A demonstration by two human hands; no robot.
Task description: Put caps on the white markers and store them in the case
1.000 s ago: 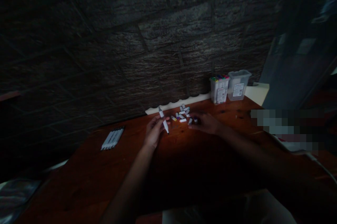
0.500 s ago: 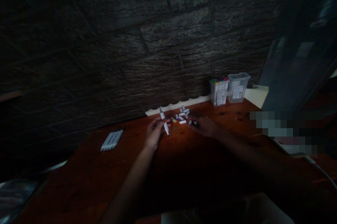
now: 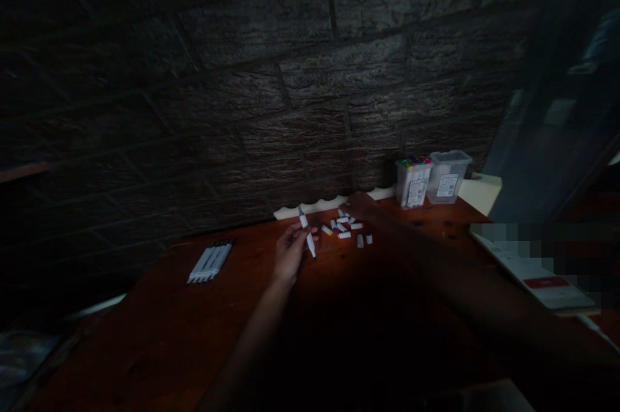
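Observation:
My left hand (image 3: 290, 249) is closed around a white marker (image 3: 310, 244), held tilted with its grey, uncapped-looking end pointing up and away. Several loose marker caps (image 3: 341, 227), white with coloured ends, lie scattered on the wooden table (image 3: 232, 315) to the right of it. My right hand (image 3: 361, 205) reaches over the far side of these caps, by the wall. Its fingers are dark and blurred, so I cannot make out whether it holds anything. Two caps (image 3: 364, 240) stand apart from the pile, nearer to me.
Several white markers (image 3: 210, 262) lie in a row at the left. At the back right stand a clear box filled with markers (image 3: 414, 183) and another clear box (image 3: 448, 177). A white scalloped strip (image 3: 322, 206) runs along the stone wall (image 3: 242, 89). A pale flat object (image 3: 552, 286) lies far right.
My right hand has moved from the near right side of the caps to their far side, uncovering two caps. My left hand still holds the marker. The view has shifted slightly.

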